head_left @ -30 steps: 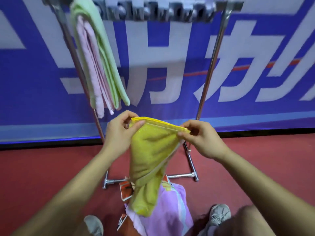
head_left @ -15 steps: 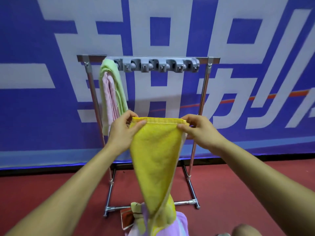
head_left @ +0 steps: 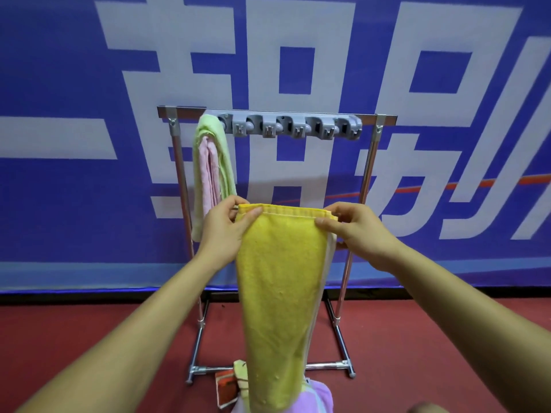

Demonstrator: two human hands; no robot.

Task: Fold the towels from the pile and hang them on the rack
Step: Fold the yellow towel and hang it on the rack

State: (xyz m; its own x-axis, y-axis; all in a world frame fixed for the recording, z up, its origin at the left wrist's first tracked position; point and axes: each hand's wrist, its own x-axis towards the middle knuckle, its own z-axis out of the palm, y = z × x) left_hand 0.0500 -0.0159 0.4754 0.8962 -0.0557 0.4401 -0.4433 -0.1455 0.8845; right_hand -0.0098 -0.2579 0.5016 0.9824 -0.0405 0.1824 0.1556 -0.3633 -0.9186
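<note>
A yellow towel [head_left: 280,281], folded lengthwise, hangs straight down in front of me. My left hand [head_left: 223,234] pinches its top left corner and my right hand [head_left: 357,234] pinches the top right corner, holding the top edge level. Behind it stands a metal rack [head_left: 369,162] with a grey clip bar [head_left: 292,126] along its top rail. A green towel [head_left: 219,156] and a pink towel [head_left: 208,174] hang at the rack's left end. The rest of the pile [head_left: 319,397], lilac and striped cloth, lies at the bottom edge, partly hidden by the yellow towel.
A blue banner with large white characters [head_left: 89,174] covers the wall behind the rack. The floor [head_left: 89,329] is red. An orange and white packet [head_left: 226,389] lies by the rack's front foot bar [head_left: 328,366].
The yellow towel has been raised and drawn out flat and long, its top edge now level. The view has tilted up, showing the whole rack.
</note>
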